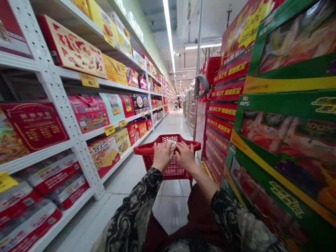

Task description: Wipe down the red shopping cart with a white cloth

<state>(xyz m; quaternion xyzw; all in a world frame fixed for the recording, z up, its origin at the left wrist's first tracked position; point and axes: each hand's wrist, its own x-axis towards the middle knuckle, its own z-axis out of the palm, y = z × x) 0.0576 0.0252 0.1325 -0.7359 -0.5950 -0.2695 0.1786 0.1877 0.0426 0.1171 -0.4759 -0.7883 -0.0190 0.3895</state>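
A red plastic shopping cart (pixel 176 172) stands just in front of me, its handle running across below the basket's far rim. My left hand (pixel 163 155) rests on the handle left of centre, its fingers curled over the bar. Beside it my right hand (pixel 184 155) lies over the handle on the right, fingers bent over it. A crumpled white thing (pixel 172 144), perhaps tissue, shows between the hands at the left fingertips. Both palms are turned away from view.
White shelves (pixel 101 197) with boxed goods line the left side. Stacked green juice cartons (pixel 278 89) and red drink cases (pixel 223 108) stand close on the right, by a metal pole (pixel 198 45). A tiled aisle (pixel 172 122) runs ahead towards distant carts.
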